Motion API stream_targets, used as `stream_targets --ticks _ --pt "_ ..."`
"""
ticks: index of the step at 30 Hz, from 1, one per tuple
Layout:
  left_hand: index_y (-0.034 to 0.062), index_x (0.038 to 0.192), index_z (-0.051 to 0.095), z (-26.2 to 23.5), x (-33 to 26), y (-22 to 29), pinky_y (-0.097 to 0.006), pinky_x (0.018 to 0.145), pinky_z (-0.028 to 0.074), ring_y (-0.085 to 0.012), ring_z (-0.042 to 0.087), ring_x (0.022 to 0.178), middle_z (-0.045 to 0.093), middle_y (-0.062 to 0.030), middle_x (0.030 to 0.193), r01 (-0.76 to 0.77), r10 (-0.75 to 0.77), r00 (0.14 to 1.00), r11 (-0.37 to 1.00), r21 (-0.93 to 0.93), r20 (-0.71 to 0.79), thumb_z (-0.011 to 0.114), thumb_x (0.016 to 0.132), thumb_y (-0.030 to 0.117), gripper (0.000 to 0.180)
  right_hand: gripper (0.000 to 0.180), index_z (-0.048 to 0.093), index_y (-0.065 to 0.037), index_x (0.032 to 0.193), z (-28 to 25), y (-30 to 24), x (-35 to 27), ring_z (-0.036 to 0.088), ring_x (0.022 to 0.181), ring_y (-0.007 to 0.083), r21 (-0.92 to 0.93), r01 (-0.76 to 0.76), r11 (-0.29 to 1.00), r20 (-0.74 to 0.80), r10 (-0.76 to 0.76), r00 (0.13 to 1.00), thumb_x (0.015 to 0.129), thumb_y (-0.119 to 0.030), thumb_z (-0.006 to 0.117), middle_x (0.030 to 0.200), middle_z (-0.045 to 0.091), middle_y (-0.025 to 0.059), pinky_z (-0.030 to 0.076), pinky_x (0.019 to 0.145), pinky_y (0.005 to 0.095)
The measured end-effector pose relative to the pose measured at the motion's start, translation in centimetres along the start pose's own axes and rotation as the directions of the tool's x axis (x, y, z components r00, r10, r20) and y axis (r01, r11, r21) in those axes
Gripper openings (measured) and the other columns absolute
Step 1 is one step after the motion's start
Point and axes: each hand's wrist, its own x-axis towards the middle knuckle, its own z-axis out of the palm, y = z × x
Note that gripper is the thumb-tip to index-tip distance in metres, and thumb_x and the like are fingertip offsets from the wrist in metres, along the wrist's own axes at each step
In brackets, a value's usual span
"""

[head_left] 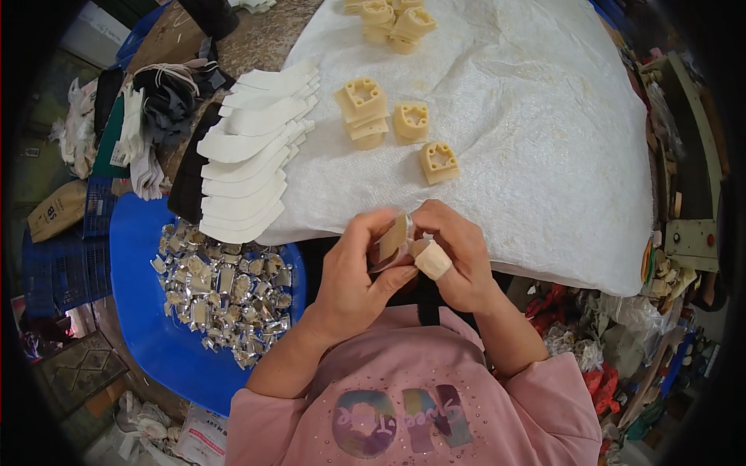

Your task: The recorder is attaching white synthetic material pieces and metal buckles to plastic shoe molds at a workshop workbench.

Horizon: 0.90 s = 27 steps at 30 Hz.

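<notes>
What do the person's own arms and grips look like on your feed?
Loose, short pink sleeves leave both forearms uncovered. The left grip and right grip wear no gloves, though a pale, off-white wrap seems to cover the right thumb's tip. No watch or bracelet shows.

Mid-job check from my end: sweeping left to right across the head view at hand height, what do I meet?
Brown bag → blue tub → left hand holding a tan piece → right hand → pale green metal housing.
</notes>
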Motion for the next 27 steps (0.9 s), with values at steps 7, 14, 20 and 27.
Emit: stream_targets --ticks 7,14,20,27 --pt "0.0013 0.108 0.056 -1.2 0.4 1.7 -0.028 0.056 0.046 -0.0174 0.057 0.069 0.057 -0.0112 0.09 -0.021 0.018 1.0 0.944 0.329 0.013 0.075 0.064 -0.006 0.048 0.019 0.056 -0.003 0.086 0.1 1.6 0.8 0.048 0.068 0.008 0.634 -0.508 0.584 0.314 0.406 0.858 0.092 -0.021 0.055 0.076 0.054 -0.0001 0.041 0.062 0.0245" --pt "0.0009 0.109 0.055 -0.6 1.0 2.7 -0.027 0.055 0.046 -0.0203 0.057 0.069 0.056 -0.0121 0.089 -0.163 0.132 0.986 0.892 0.421 0.103 0.074 0.063 -0.008 0.051 0.018 0.056 -0.003 0.087 -0.1 1.2 0.6 0.052 0.066 0.0095 0.041 -0.058 0.997 0.145 0.051 0.988 0.094 -0.02 0.054 0.072 0.055 -0.0012 0.044 0.059 0.0268" --pt "-0.0008 0.098 0.052 0.0 1.1 1.7 -0.028 0.053 0.049 -0.0229 0.063 0.067 0.058 -0.0125 0.083 -0.178 0.165 0.984 0.879 0.443 0.068 0.08 0.06 0.001 0.047 0.014 0.058 -0.003 0.093 0.0 1.8 -0.3 0.056 0.069 0.011 0.387 -0.304 0.871 0.103 0.286 0.953 0.094 -0.017 0.053 0.075 0.058 0.0007 0.046 0.06 0.0272" --pt "-0.001 0.089 0.05 1.7 0.5 0.5 -0.031 0.05 0.05 -0.0251 0.062 0.057 0.058 -0.0121 0.071 -0.194 0.286 0.953 0.829 0.524 -0.099 0.083 0.056 0.008 0.047 0.02 0.06 -0.002 0.103 0.3 0.9 -0.7 0.057 0.075 0.0138 0.241 -0.143 0.96 0.104 0.121 0.987 0.096 -0.016 0.048 0.092 0.059 0.0056 0.048 0.065 0.0288"
